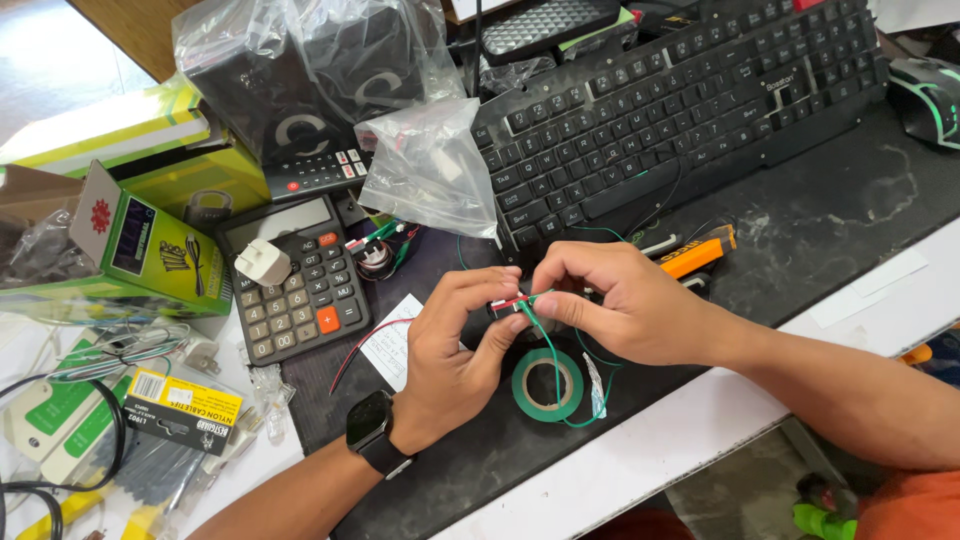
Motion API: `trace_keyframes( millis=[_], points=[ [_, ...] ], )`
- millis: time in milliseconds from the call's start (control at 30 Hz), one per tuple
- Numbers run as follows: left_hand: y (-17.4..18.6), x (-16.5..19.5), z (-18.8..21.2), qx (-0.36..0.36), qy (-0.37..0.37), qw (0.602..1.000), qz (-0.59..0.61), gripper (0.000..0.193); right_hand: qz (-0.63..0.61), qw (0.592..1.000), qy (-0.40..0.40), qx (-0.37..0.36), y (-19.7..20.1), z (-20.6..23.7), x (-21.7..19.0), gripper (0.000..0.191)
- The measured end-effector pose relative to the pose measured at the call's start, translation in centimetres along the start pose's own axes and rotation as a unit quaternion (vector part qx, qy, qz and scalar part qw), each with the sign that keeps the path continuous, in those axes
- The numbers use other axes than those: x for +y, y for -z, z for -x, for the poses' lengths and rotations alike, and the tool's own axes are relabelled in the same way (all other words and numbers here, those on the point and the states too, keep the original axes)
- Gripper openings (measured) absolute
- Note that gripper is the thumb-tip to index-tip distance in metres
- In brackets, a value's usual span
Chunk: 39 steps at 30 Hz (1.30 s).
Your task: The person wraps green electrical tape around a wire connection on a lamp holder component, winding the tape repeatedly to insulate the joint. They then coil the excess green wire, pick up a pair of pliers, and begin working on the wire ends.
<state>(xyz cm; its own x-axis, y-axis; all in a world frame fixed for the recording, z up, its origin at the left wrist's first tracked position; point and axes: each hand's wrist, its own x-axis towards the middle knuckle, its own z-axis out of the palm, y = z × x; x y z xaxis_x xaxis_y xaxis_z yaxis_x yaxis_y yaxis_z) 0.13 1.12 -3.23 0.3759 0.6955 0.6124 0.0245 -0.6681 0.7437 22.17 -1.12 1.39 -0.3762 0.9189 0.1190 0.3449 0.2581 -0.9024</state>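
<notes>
My left hand [455, 350], with a black smartwatch [375, 432] on its wrist, and my right hand [615, 300] meet at the fingertips over the dark desk mat. Between them they pinch a small red, white and green wired part [512, 303]. A thin green wire [550, 350] hangs from it and loops down past a roll of green tape [547, 384] lying flat just below the hands. An orange-handled tool [695, 253] lies behind my right hand.
A black keyboard [670, 110] sits at the back, a mouse [925, 95] at far right. A calculator [295, 280] with a white plug on it, bagged black speakers [300, 80], green boxes [150, 245] and cable ties [180, 410] crowd the left.
</notes>
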Motion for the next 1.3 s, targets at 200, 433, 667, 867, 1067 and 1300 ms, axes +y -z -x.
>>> trace_keyframes(
  millis=[200,433,667,867,1067,1300],
  points=[
    [0.1,0.1,-0.2,-0.005,-0.033,0.999,0.010,0.040,-0.075,0.997,-0.028,0.009,0.2,0.4,0.2,0.010],
    [-0.3,0.3,0.4,-0.018,-0.020,1.000,0.011,0.029,-0.068,0.995,-0.073,-0.011,0.6,0.2,0.3,0.013],
    [-0.4,0.3,0.6,-0.019,-0.047,0.999,-0.012,0.029,-0.037,0.996,-0.084,0.002,-0.7,0.4,1.0,0.019],
    [-0.4,0.5,0.3,-0.017,-0.069,0.997,-0.037,0.031,-0.016,0.995,-0.099,0.005,-1.0,0.4,1.1,0.024],
    [-0.5,0.8,0.0,-0.015,-0.022,1.000,-0.009,0.022,-0.080,0.986,-0.141,-0.042,0.3,-0.2,0.8,0.030],
    [-0.5,0.5,-0.3,-0.018,0.059,0.998,0.029,0.019,-0.027,0.999,-0.003,0.042,2.6,-0.1,0.8,0.032]
  ],
)
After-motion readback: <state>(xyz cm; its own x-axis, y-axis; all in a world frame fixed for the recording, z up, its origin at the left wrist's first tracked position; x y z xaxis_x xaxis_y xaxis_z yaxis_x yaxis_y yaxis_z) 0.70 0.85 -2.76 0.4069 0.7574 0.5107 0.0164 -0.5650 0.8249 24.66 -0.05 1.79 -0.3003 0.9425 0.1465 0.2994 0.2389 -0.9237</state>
